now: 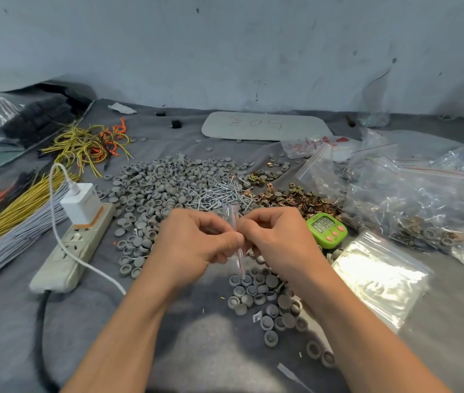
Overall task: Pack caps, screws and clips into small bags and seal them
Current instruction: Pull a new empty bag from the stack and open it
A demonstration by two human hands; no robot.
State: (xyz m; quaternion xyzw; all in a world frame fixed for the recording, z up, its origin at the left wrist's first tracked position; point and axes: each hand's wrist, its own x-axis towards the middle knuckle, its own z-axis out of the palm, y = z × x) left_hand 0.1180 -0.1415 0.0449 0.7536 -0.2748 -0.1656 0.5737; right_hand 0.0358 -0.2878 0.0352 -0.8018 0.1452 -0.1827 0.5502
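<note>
Small clear bag (239, 258) with a red zip stripe was held edge-on and nearly upright, long axis running top to bottom and tilted slightly, its top poking up above the knuckles. It sat mid-frame, above the near scatter of grey caps (154, 188) and just in front of the screws (219, 194). Left hand (194, 239) fingers were curled, thumb and forefinger pinching the bag's left face. Right hand (276, 236) was curled the same way, pinching the right face, with the fingertips of both hands meeting at the bag. Brass clips (296, 198) lay right of the screws. The desk (111, 321) was covered in grey cloth. A green timer (327, 229) sat beside the right wrist, empty bags (381, 276) were stacked nearby, filled bags (423, 205) were at far right, and a power strip (74, 245) with a charger (82, 204) and wire bundles (83, 146) were on the left. A scuffed grey wall (225, 52) stood behind.
</note>
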